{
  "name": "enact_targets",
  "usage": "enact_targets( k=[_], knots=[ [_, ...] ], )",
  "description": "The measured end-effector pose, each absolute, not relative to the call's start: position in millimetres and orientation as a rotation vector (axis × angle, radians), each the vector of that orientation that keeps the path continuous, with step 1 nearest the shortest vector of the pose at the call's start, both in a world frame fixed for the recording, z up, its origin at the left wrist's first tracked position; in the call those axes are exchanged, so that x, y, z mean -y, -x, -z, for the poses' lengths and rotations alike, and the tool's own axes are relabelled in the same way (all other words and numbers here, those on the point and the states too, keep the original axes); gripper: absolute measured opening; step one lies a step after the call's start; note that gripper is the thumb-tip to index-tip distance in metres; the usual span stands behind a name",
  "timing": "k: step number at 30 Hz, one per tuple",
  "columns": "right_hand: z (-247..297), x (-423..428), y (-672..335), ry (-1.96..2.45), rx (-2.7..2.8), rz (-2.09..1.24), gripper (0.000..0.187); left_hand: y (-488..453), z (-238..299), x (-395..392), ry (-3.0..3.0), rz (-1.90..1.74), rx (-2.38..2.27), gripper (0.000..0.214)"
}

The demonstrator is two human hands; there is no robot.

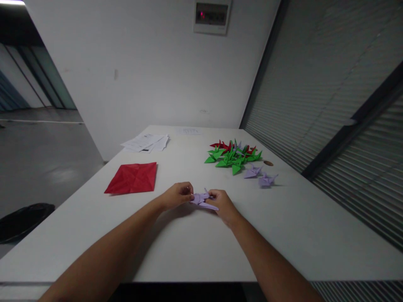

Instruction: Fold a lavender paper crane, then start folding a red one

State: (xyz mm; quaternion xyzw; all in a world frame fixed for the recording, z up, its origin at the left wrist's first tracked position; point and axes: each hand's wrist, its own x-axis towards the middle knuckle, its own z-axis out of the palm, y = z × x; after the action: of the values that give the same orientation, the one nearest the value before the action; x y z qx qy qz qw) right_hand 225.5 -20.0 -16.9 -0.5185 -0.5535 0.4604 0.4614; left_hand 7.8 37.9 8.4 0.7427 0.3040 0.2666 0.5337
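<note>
Our left fingers [188, 191] and right fingers [216, 194] pinching a lilac origami crane [200, 198], lower centre, green cranes [231, 160], centre-right.

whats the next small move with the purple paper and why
Probably press a crease at the left end of the purple paper: the left hand pinches it there, and the right hand holds the other side, so could steady it.

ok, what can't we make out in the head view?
All head view:
Right hand: some fingertips, hidden by the folded lilac paper.
Crane pile: exact count, cranes overlap.
Printed sheets: text too small, blurred.
Black bin: left part, cut off by left edge.
</note>
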Motion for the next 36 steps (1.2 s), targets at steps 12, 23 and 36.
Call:
enact_targets(
  k=[12,23,36],
  knots=[
    [14.4,19.9,-223.7,1.373,1.572,-0.943,0.01,-13.6,-16.1,-28.2,-2.145,-0.591,-1.015,0.027],
    [3.9,27.4,-219.8,1.282,1.242,-1.367,0.036,-15.4,-7.2,-31.0,-1.923,-0.681,-0.914,0.02],
    [1.8,29.3,-224.9,1.132,1.095,-1.55,0.048,-18.1,-3.6,-28.9,-1.443,-0.668,-0.816,0.042]
  ],
)
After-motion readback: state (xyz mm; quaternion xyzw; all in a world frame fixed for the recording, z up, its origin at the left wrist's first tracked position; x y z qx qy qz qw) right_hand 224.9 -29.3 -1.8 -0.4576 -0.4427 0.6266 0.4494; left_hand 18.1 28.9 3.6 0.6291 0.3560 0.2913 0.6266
